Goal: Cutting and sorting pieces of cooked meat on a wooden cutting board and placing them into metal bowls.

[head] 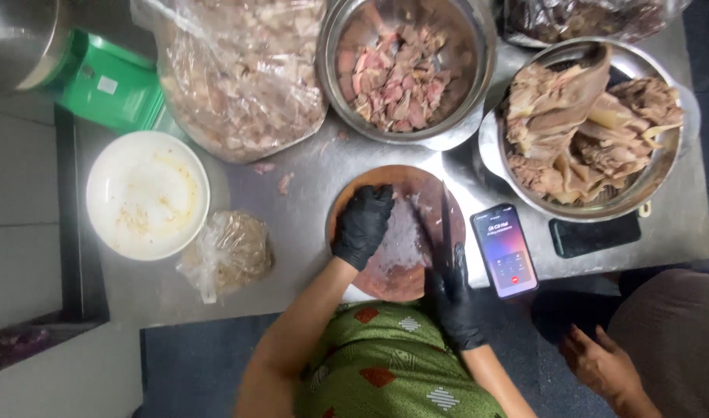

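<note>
My left hand [363,224], in a black glove, presses on a pale piece of meat [402,232] lying on a round wooden chopping board [424,190]. In my black-gloved right hand [455,298] I grip a knife [445,220] whose dark blade points away from me, just right of the meat. Both hands are over the board on a steel table [316,170].
A steel bowl of pink cut meat [404,73] sits behind the board; a colander of large meat pieces [594,128] right; a plastic bag of meat [242,77] left. White empty bowl [147,193], small bag [229,251], lit phone [507,249], dark phone [594,234]. Another person's hand [602,364] at lower right.
</note>
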